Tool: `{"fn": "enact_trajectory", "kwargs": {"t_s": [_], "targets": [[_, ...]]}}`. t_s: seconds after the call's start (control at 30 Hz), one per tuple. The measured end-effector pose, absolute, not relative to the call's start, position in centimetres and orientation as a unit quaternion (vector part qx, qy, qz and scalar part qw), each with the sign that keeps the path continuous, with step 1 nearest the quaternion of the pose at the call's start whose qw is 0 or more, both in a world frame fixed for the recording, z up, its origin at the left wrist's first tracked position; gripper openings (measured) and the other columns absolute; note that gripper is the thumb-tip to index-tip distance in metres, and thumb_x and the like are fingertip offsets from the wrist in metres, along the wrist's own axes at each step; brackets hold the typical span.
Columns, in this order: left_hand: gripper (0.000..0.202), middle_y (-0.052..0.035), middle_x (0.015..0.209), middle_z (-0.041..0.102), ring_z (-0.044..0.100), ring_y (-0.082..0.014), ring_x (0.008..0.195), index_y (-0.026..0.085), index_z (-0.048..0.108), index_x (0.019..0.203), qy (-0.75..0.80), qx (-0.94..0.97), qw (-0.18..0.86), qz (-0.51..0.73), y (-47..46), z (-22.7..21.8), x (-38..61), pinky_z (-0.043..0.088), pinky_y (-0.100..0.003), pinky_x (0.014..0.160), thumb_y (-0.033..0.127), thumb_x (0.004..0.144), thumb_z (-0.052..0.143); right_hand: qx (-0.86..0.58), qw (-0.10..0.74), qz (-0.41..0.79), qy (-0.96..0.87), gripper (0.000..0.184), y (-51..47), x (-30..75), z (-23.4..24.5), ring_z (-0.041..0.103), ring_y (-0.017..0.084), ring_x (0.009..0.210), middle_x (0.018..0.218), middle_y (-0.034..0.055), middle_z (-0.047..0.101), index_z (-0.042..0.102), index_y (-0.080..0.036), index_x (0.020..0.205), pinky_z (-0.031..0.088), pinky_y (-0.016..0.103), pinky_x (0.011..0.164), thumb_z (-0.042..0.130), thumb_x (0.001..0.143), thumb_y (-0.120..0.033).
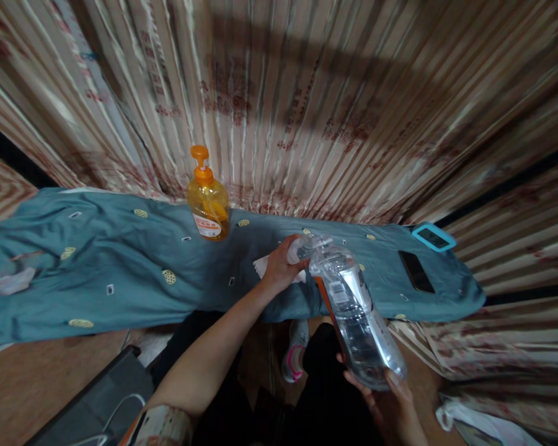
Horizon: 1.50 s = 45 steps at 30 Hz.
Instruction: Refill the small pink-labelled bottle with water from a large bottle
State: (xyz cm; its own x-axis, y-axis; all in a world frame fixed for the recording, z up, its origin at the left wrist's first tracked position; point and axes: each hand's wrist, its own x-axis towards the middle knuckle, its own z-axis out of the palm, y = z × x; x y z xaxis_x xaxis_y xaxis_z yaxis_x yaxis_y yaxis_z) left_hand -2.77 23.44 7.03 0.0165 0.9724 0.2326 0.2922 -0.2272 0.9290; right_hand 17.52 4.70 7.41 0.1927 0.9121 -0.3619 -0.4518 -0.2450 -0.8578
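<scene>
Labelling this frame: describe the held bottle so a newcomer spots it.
Start at the long teal-covered table. Off its front edge, a clear plastic bottle tilts between the left hand and right hand. Unlike the upright orange pump bottle, it is colourless.

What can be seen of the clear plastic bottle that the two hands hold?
The clear plastic bottle is large and see-through, with an orange label bearing a barcode. It is tilted: the neck points up towards the blue-covered surface, and the base lies lower. The left hand closes around its neck end, beside something white; the right hand holds the base from beneath. Its contents cannot be told.
</scene>
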Motion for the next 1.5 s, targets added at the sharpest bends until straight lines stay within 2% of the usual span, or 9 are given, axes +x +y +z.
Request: {"fn": "enact_trajectory", "kwargs": {"t_s": [0.17, 0.57, 0.93, 1.1, 1.23, 1.5], "targets": [[0.054, -0.0041, 0.108, 0.065, 0.061, -0.0209, 0.097, 0.02, 0.05, 0.118, 0.513, 0.621, 0.351, 0.477, 23.45, 6.97, -2.78, 0.047, -0.034, 0.09, 0.031, 0.069, 0.068, -0.517, 0.58, 0.588, -0.227, 0.043, 4.69, 17.64, 7.35, 0.069, 0.03, 0.088, 0.1, 0.008, 0.074, 0.062, -0.022, 0.108, 0.059, 0.038, 0.07, 0.067, 0.072, -0.045], [0.055, -0.0043, 0.108, 0.065, 0.061, -0.0211, 0.098, 0.02, 0.05, 0.118, 0.498, 0.622, 0.354, 0.49, 23.43, 6.96, -2.81, 0.046, -0.033, 0.09, 0.035, 0.069, 0.069, -0.508, 0.575, 0.597, -0.233, 0.038, 4.67, 17.58, 7.45, 0.069, 0.027, 0.088, 0.1, 0.0046, 0.074, 0.062, -0.025, 0.107, 0.058, 0.035, 0.072, 0.064, 0.075, -0.045], [0.057, -0.0052, 0.111, 0.064, 0.061, -0.0214, 0.1, 0.019, 0.049, 0.118, 0.501, 0.621, 0.353, 0.489, 23.52, 6.8, -2.78, 0.045, -0.033, 0.092, 0.036, 0.068, 0.07, -0.517, 0.589, 0.592, -0.184, 0.049, 4.96, 16.9, 8.08, 0.071, 0.027, 0.079, 0.094, 0.0058, 0.075, 0.063, -0.024, 0.105, 0.06, 0.032, 0.065, 0.074, 0.063, -0.046], [0.056, -0.0061, 0.111, 0.064, 0.061, -0.0217, 0.1, 0.018, 0.05, 0.117, 0.501, 0.621, 0.35, 0.49, 23.5, 6.74, -2.79, 0.045, -0.034, 0.092, 0.037, 0.068, 0.07, -0.519, 0.587, 0.594, -0.18, 0.051, 4.91, 16.8, 8.11, 0.071, 0.026, 0.08, 0.097, 0.0051, 0.075, 0.059, -0.025, 0.109, 0.06, 0.03, 0.065, 0.072, 0.066, -0.047], [0.057, -0.0068, 0.113, 0.063, 0.06, -0.0222, 0.104, 0.018, 0.049, 0.118, 0.499, 0.622, 0.347, 0.494, 23.48, 6.67, -2.78, 0.044, -0.034, 0.094, 0.038, 0.069, 0.069, -0.517, 0.588, 0.593, -0.188, 0.049, 4.92, 16.81, 8.05, 0.071, 0.026, 0.08, 0.096, 0.0069, 0.075, 0.062, -0.022, 0.106, 0.06, 0.03, 0.065, 0.072, 0.065, -0.047], [0.056, -0.0061, 0.112, 0.064, 0.06, -0.0222, 0.102, 0.019, 0.049, 0.118, 0.503, 0.621, 0.352, 0.487, 23.47, 6.79, -2.75, 0.044, -0.035, 0.093, 0.035, 0.069, 0.07, -0.518, 0.588, 0.592, -0.188, 0.045, 4.83, 16.85, 8.16, 0.071, 0.024, 0.08, 0.094, 0.0027, 0.076, 0.064, -0.027, 0.105, 0.06, 0.03, 0.066, 0.073, 0.065, -0.047]]}}
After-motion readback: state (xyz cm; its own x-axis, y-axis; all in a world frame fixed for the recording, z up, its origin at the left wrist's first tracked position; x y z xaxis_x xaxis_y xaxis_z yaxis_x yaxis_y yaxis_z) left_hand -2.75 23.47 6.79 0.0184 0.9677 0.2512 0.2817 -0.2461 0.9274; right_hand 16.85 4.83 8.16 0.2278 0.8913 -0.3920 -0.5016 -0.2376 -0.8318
